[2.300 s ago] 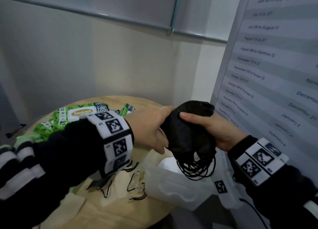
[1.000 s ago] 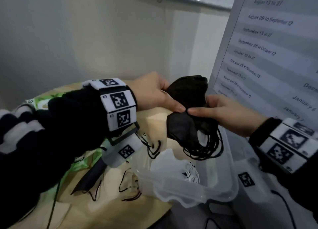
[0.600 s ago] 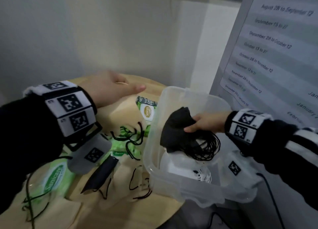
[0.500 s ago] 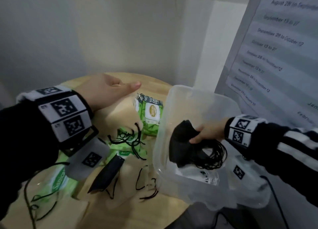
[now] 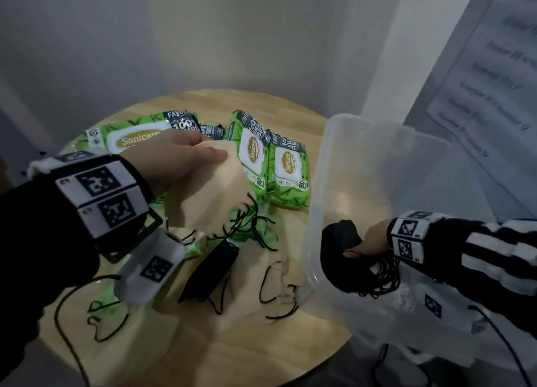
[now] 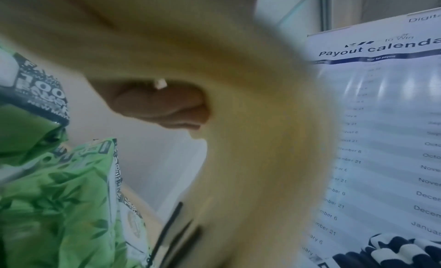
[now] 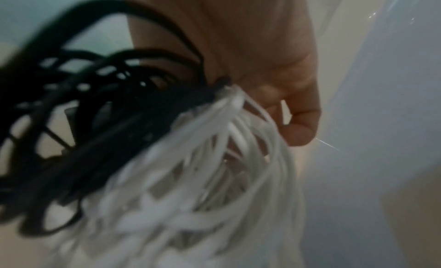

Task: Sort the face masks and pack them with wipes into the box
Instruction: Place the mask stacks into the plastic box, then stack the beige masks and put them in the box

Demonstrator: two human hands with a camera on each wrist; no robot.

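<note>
You are partway through packing: the clear box [image 5: 377, 165], tilted at the right edge of the round table [image 5: 261, 354], is your landmark. Low inside it your right hand [image 5: 373, 241] has its fingers curled round the stack of black masks [image 5: 338, 253], whose ear loops hang in a tangle beneath; the right wrist view shows white ear loops [image 7: 203, 177] pressed against the black ones, so white masks probably already lie under them, though that view is blurred. To the left of the box, over the table, your left hand [image 5: 174, 162] pinches the top of a bunch of beige masks [image 5: 212, 200] and has it lifted. Beyond it, also left of the box, the green wipe packs [image 5: 287, 168] wait unpacked. One stray black mask [image 5: 212, 270] lies among loose beige ones near the box's left wall.

Next, I judge, let the black stack go flat, draw that hand out, then carry the beige bunch rightward over the rim, keeping loops from snagging.
</note>
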